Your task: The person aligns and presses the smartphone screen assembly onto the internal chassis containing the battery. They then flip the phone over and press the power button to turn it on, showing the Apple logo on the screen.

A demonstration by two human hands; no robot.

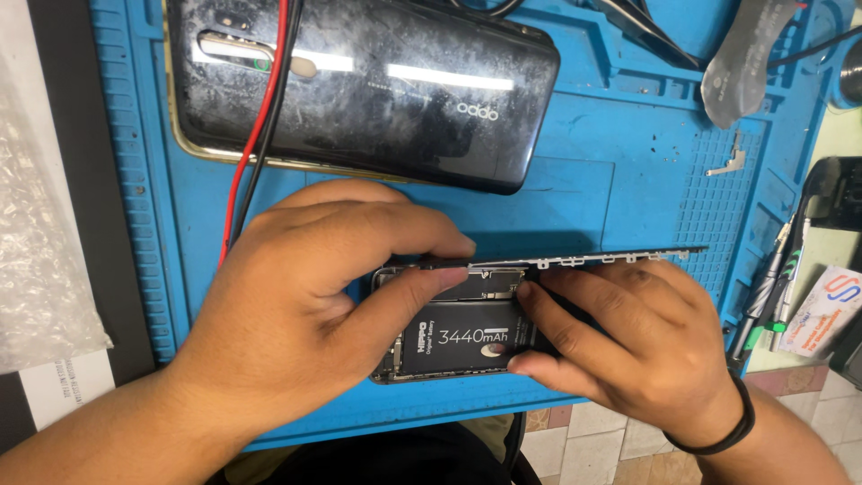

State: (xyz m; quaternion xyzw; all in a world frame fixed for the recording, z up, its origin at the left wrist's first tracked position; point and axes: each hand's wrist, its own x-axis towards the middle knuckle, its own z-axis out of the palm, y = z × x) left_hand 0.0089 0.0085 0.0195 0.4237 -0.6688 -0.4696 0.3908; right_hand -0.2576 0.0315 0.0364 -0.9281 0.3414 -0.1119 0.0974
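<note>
An opened phone [453, 337] lies on a blue repair mat [584, 198], its black battery and metal shields showing. Its screen panel [620, 259] is lifted on edge along the far side. My left hand [296, 305] grips the phone's left end, thumb on the inner shield and fingers over the raised panel's edge. My right hand [628, 337] rests on the right part of the body, fingers pressing by the battery, just under the raised panel. A black band circles my right wrist.
A second phone [359, 81] lies back-up at the mat's far side, with red and black wires [256, 135] across it. A small metal bracket [729, 164], a grey opening pick [741, 63], screwdrivers [772, 287] and bubble wrap [40, 233] surround the work area.
</note>
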